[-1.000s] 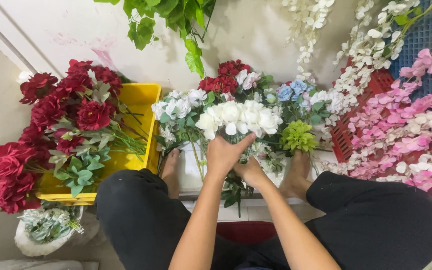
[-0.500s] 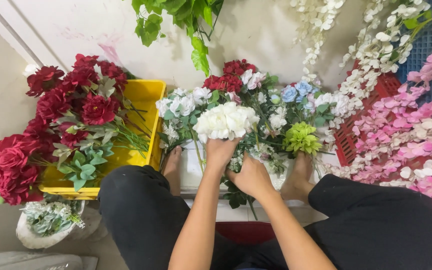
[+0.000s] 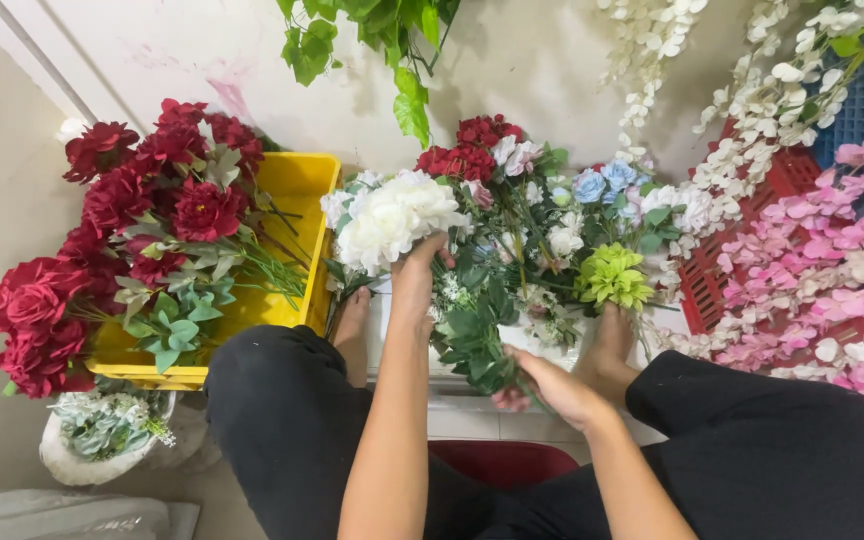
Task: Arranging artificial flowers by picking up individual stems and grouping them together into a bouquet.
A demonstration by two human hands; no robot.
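White, ruffled fabric peony blooms [image 3: 392,218] are gripped just beneath their heads by the left hand [image 3: 414,278], raised over a mixed bunch of artificial flowers [image 3: 542,230], while the right hand [image 3: 552,385] is closed around the leafy green stems [image 3: 477,345] lower down. The arrangement appears partly built: red, blue and lime blooms are already gathered, whereas dark red velvety roses [image 3: 142,220] are left in the yellow plastic crate [image 3: 302,185].

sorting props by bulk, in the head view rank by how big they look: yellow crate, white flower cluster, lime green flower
1. yellow crate, partly hidden by red flowers
2. white flower cluster, gripped by the left hand
3. lime green flower
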